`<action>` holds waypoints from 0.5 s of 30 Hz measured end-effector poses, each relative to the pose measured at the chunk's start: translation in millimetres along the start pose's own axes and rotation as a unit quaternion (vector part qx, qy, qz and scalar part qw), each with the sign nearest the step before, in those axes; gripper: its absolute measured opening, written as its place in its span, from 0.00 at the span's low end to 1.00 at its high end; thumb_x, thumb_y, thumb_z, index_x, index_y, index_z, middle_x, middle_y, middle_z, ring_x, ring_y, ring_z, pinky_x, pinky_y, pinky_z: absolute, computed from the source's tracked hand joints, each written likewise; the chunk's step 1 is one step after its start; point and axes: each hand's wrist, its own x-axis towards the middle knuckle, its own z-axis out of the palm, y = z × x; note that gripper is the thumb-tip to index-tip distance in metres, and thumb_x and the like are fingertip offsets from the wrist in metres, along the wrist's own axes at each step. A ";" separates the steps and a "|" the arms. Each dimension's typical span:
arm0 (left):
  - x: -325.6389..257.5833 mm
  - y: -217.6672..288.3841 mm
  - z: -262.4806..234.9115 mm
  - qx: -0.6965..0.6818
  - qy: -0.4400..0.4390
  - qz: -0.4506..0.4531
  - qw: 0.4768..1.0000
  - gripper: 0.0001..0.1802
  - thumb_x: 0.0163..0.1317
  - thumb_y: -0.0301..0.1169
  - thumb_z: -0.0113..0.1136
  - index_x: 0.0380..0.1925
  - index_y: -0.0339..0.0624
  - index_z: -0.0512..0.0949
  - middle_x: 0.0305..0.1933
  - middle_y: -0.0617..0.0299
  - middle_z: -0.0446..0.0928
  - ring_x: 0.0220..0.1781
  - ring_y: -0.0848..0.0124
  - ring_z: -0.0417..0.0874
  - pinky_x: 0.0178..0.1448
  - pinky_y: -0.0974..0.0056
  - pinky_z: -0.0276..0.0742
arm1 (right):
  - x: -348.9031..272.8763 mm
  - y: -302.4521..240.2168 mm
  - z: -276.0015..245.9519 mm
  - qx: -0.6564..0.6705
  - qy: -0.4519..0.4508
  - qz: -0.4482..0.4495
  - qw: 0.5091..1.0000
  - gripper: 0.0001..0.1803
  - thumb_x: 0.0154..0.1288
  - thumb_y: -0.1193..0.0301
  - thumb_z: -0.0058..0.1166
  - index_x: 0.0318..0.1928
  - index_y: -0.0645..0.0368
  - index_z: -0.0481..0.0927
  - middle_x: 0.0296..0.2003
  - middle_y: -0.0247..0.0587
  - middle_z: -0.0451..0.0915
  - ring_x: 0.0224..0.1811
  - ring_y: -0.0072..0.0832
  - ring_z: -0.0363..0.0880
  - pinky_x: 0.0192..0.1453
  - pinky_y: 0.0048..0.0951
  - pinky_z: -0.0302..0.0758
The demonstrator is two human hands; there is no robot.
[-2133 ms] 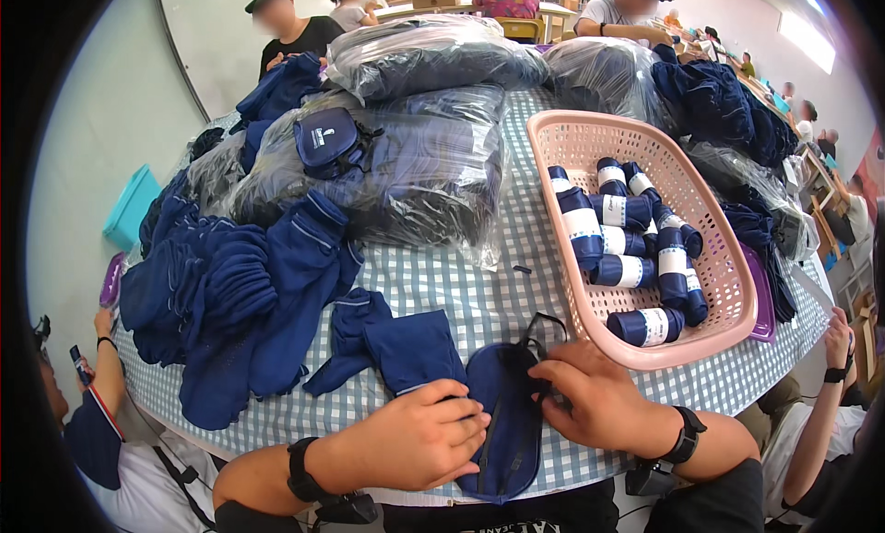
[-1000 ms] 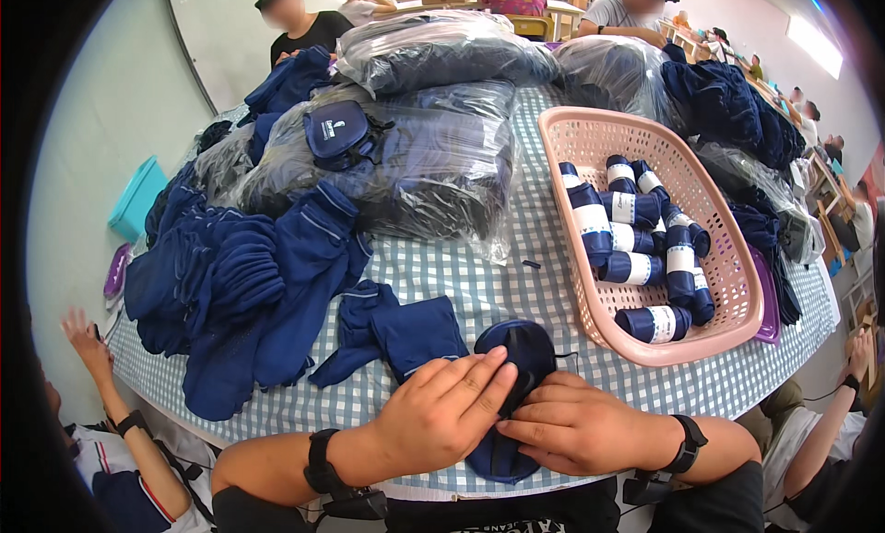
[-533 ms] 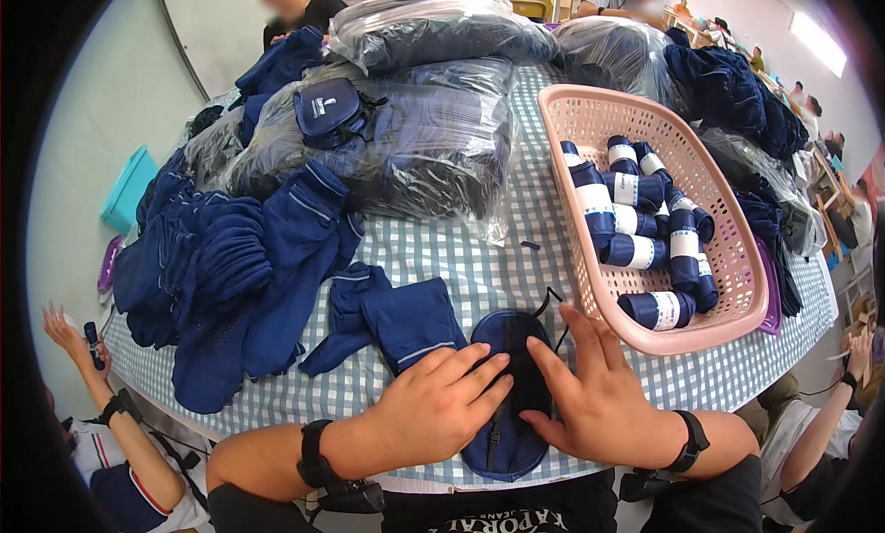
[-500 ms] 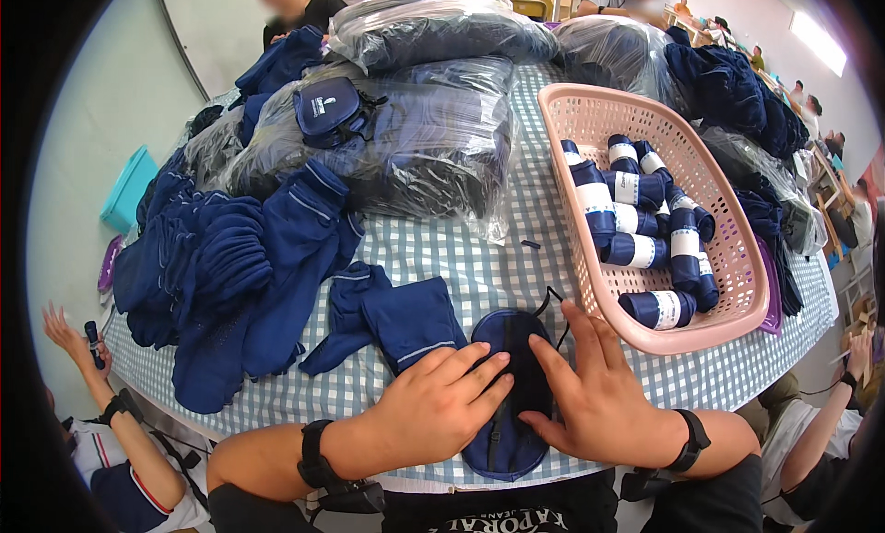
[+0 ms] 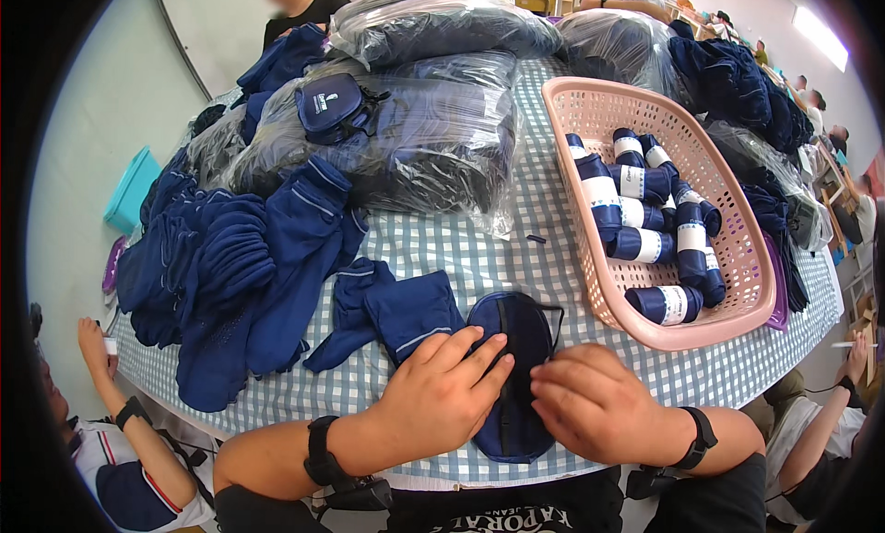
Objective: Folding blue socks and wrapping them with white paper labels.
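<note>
A flat navy oval pouch (image 5: 513, 325) with a dark strap down its middle and a thin cord loop at its upper right lies on the checked cloth in front of me. My left hand (image 5: 442, 385) rests on its left side, fingers stretched out across it. Over the right edge, my right hand (image 5: 601, 406) has its fingers bent and pressed together; what they pinch, if anything, is hidden beneath them. Just left of the pouch is a folded navy cloth garment (image 5: 410, 307), touching or nearly touching it.
A pink perforated basket (image 5: 604, 298) at the right holds several rolled navy bundles (image 5: 643, 247) with white bands. Navy garments (image 5: 230, 275) are heaped at the left. Plastic-wrapped packs (image 5: 442, 155) with a small navy case (image 5: 332, 107) on top stand behind. Co-workers sit on both sides.
My right hand's spread fingers have drawn together at the pouch's right edge. The pouch has shifted slightly away from me, and the cord loop has dropped. My left hand stays on the pouch.
</note>
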 end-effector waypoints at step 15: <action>3.4 0.5 2.4 0.017 0.019 -0.009 1.000 0.24 0.55 0.32 0.68 0.52 0.32 0.84 0.61 0.47 0.80 0.63 0.53 0.78 0.62 0.49 0.73 | -6.8 -0.9 2.5 0.061 -0.106 -0.118 0.986 0.10 0.58 0.73 0.61 0.40 0.64 0.81 0.48 0.47 0.81 0.44 0.35 0.87 0.30 0.27 0.86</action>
